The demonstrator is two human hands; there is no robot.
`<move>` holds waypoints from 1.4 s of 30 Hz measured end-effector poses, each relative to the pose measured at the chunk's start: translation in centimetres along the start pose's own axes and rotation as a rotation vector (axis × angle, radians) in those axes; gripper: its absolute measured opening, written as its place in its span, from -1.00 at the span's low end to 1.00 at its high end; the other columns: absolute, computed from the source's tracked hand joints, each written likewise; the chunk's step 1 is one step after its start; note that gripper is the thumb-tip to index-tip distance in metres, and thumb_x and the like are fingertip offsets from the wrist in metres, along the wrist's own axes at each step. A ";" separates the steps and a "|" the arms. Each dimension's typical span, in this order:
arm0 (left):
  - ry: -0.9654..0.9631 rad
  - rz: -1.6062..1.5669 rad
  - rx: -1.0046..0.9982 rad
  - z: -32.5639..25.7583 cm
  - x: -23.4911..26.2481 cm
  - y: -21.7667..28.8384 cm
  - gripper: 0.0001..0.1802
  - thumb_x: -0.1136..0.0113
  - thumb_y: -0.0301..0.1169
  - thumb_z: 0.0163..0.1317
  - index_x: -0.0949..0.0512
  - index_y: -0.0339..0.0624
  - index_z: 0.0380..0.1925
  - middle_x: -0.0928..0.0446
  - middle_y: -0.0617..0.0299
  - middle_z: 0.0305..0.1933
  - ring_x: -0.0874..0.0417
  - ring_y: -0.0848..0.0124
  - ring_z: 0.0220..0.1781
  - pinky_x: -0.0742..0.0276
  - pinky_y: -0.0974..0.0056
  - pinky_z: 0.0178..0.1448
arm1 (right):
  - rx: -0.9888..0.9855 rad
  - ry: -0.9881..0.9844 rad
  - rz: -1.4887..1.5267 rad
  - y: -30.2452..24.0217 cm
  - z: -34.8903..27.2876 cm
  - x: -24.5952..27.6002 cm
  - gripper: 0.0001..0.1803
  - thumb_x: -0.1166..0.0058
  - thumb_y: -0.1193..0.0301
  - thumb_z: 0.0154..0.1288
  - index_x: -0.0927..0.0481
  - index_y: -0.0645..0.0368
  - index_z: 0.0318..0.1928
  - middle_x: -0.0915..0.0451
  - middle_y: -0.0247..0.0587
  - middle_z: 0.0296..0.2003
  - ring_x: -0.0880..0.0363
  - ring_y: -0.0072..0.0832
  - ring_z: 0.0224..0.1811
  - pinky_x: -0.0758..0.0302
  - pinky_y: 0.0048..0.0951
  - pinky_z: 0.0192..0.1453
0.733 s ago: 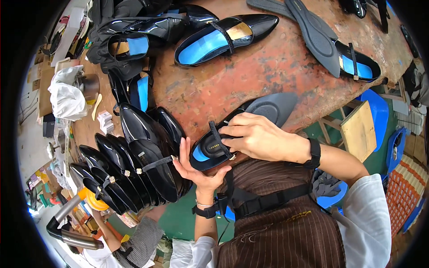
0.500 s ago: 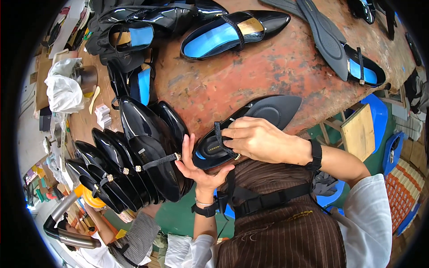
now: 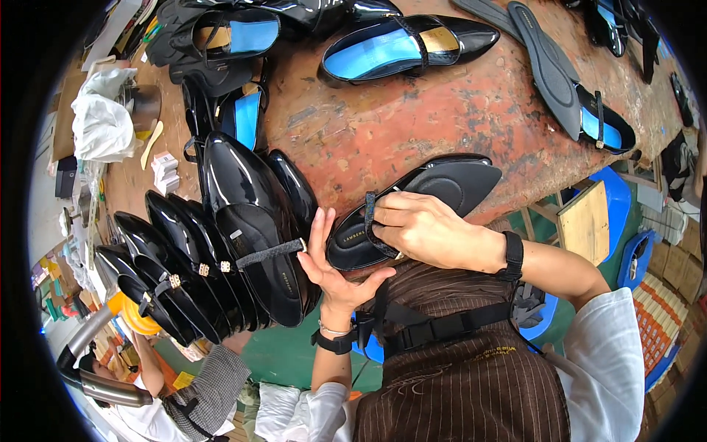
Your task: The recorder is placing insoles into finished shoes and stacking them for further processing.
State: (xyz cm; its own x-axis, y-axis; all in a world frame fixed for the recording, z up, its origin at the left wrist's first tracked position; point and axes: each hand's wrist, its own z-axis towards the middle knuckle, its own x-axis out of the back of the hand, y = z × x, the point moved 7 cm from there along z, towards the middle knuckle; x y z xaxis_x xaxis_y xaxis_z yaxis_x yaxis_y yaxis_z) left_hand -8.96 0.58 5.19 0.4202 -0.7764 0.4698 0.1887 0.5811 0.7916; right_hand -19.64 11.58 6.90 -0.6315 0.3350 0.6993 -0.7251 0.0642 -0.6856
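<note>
A black patent pointed shoe [image 3: 442, 159] lies near the table's front edge. A dark padded insole [image 3: 453, 184] has its heel end inside the shoe, while its wide front part lies over the toe. My right hand [image 3: 427, 232] is closed around the insole's middle, with its fingertips beside the raised black strap [image 3: 370, 214]; what lies under them is hidden. Beside the shoe's heel, my left hand [image 3: 333, 276] is open, thumb and fingers apart, seemingly resting against the heel's outer side.
Several finished-looking black shoes [image 3: 247, 173] stand packed in a row to the left. Across the worn red-brown table [image 3: 353, 132] lie a shoe with a blue inner sole [image 3: 372, 55] and loose insoles [image 3: 549, 74]. Another person [image 3: 140, 409] sits at lower left.
The insole's heel end has settled deeper into the shoe, covering the blue patch that showed there. My right hand has shifted slightly; my left stays beside the heel. The whole view has shifted a little.
</note>
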 end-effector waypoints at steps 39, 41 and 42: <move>-0.679 0.626 0.126 0.8 -9.5 9.1 -0.62 -0.37 -0.37 0.11 -0.62 -0.25 -0.07 -0.57 0.04 0.04 -0.64 0.02 -0.17 -0.69 0.07 -0.32 | -0.385 0.132 -0.232 -3.6 -5.1 5.9 -0.64 -0.12 0.52 0.14 -0.48 0.32 -0.02 -0.59 0.21 -0.06 -0.59 0.09 0.02 -0.45 0.10 0.27; -0.837 0.638 0.144 0.0 -10.1 8.3 -0.72 -0.37 -0.36 0.10 -0.65 -0.32 -0.23 -0.61 -0.03 -0.17 -0.71 0.04 -0.28 -0.67 0.07 -0.36 | -0.401 0.145 -0.247 -4.0 -6.1 4.5 -0.58 -0.07 0.63 0.06 -0.47 0.43 0.01 -0.56 0.25 0.09 -0.55 0.15 0.17 -0.24 0.15 0.49; -0.839 0.638 0.145 0.2 -10.1 8.2 -0.72 -0.37 -0.36 0.10 -0.65 -0.32 -0.23 -0.61 -0.03 -0.17 -0.71 0.04 -0.28 -0.67 0.07 -0.36 | -0.402 0.145 -0.245 -3.2 -5.9 4.2 -0.58 -0.07 0.63 0.06 -0.47 0.43 0.01 -0.56 0.25 0.09 -0.55 0.15 0.17 -0.24 0.15 0.49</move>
State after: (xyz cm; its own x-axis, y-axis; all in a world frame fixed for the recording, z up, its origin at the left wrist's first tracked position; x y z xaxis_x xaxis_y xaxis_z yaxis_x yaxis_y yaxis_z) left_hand -11.85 13.11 7.06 -0.3529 -0.2904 0.8894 0.0184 0.9483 0.3169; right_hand -18.39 18.29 10.81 -0.3904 0.3900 0.8340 -0.6661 0.5056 -0.5483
